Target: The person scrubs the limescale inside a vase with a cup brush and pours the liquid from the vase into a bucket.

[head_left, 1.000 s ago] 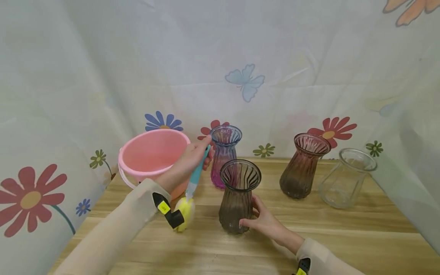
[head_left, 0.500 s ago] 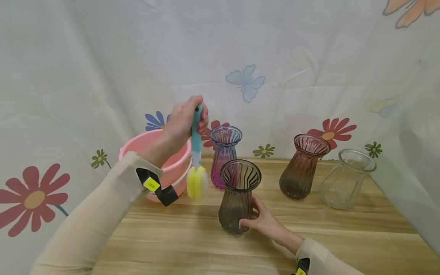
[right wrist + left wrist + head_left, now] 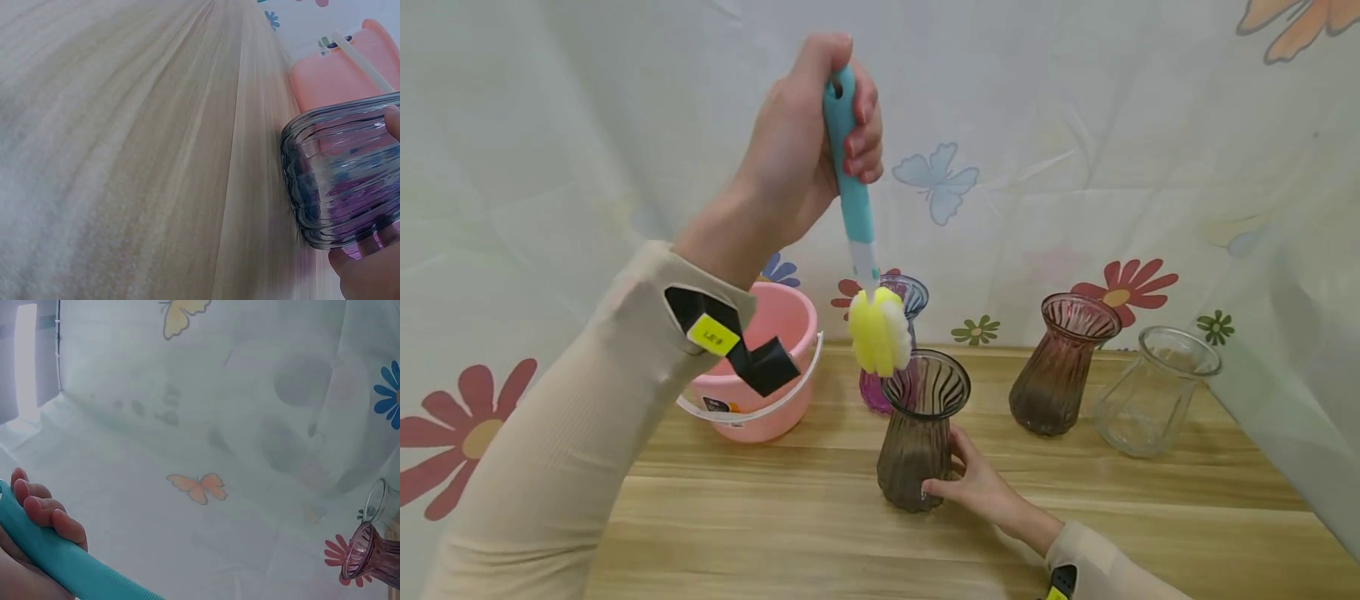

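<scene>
My left hand [image 3: 816, 125] grips the teal handle of a sponge brush [image 3: 853, 196], raised high with its head down. The yellow and white sponge head [image 3: 876, 333] hangs over the left side of the mouth of a ribbed grey glass vase [image 3: 913, 450]; whether it touches the rim I cannot tell. Low on that upright vase, my right hand [image 3: 985, 487] holds its side between thumb and fingers. In the left wrist view the brush handle [image 3: 69, 562] lies in the curled fingers. The right wrist view shows the vase base [image 3: 344, 175] beside the fingers.
A pink bucket [image 3: 767, 421] with a white handle stands left on the wooden table [image 3: 760, 533]. Behind the grey vase is a blue-purple vase [image 3: 874, 392], partly hidden. A reddish-brown vase [image 3: 1056, 375] and a clear glass vase [image 3: 1146, 404] stand right. Flowered cloth [image 3: 1022, 125] encloses the table.
My left hand has lifted the sponge brush from low beside the bucket, up and to the right, to the grey vase's mouth. The right hand and vase have stayed in place.
</scene>
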A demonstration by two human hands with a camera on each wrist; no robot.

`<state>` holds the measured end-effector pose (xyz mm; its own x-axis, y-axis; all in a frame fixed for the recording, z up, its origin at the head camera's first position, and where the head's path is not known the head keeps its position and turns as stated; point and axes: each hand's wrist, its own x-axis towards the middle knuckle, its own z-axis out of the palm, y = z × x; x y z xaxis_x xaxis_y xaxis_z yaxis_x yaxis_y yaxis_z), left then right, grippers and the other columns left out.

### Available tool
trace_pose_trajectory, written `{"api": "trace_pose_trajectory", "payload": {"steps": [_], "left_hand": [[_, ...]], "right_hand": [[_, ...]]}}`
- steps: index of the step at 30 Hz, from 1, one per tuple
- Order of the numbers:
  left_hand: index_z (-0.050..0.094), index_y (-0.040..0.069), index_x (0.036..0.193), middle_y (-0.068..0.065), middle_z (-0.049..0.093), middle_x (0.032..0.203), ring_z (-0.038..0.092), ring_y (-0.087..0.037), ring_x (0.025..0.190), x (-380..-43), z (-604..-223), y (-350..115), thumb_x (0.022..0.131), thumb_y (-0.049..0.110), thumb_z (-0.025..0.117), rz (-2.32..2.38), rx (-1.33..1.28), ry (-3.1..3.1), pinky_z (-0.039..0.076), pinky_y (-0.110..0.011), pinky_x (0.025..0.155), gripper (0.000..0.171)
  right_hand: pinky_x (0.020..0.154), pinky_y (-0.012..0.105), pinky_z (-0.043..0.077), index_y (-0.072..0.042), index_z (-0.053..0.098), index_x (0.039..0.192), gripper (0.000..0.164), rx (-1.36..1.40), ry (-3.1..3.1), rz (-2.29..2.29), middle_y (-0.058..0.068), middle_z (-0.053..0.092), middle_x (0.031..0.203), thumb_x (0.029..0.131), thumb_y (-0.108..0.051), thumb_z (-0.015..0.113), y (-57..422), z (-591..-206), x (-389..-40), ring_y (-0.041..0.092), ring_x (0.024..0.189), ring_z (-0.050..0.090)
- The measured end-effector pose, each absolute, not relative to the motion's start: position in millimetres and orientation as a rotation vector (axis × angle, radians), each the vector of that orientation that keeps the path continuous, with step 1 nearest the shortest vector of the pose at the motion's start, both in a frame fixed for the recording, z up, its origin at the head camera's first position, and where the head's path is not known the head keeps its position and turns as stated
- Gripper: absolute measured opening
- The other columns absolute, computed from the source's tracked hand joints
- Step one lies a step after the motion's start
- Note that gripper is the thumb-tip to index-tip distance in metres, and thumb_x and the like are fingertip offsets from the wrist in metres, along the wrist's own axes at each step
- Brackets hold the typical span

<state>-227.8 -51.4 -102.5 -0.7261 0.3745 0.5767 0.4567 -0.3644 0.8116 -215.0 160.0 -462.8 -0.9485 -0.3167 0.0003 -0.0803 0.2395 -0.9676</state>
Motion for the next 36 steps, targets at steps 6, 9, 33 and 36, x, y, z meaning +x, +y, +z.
{"api": "trace_pose_trajectory", "payload": {"steps": [6, 9, 33, 36], "left_hand": [[0.041, 0.005, 0.062, -0.004, 0.034, 0.053, 0.030, -0.019, 0.050, -232, -116, -35, 0.098, 0.026, 0.023, -2.416, -1.215, -1.793, 0.031, -0.029, 0.053, 0.046], [0.041, 0.007, 0.060, -0.003, 0.033, 0.052, 0.030, -0.019, 0.049, -238, -130, -28, 0.097, 0.025, 0.023, -2.465, -1.210, -1.855, 0.029, -0.029, 0.052, 0.045], [0.037, 0.006, 0.060, -0.002, 0.034, 0.054, 0.033, -0.018, 0.049, -257, -251, -1, 0.092, 0.020, 0.029, -2.689, -1.026, -2.109, 0.031, -0.029, 0.052, 0.036], [0.037, 0.007, 0.060, -0.002, 0.034, 0.055, 0.033, -0.017, 0.050, -259, -268, -1, 0.093, 0.020, 0.028, -2.703, -0.982, -2.119, 0.032, -0.029, 0.053, 0.036]], "right_hand": [[0.106, 0.049, 0.028, -0.013, 0.024, 0.141, 0.083, -0.382, 2.298, -1.779, 0.014, 0.039, 0.137, 0.075, -0.015, 0.075, 160, -462, -215, 0.032, 0.130, 0.033], [0.106, 0.049, 0.028, -0.012, 0.023, 0.142, 0.084, -0.386, 2.291, -1.766, 0.015, 0.037, 0.139, 0.075, -0.016, 0.075, 160, -462, -214, 0.032, 0.131, 0.032], [0.105, 0.047, 0.031, -0.013, 0.026, 0.141, 0.082, -0.393, 2.347, -1.783, 0.014, 0.042, 0.135, 0.075, -0.018, 0.075, 162, -465, -210, 0.029, 0.127, 0.037], [0.103, 0.047, 0.033, -0.013, 0.026, 0.141, 0.081, -0.391, 2.361, -1.778, 0.014, 0.043, 0.134, 0.075, -0.017, 0.075, 162, -466, -211, 0.029, 0.126, 0.038]]}}
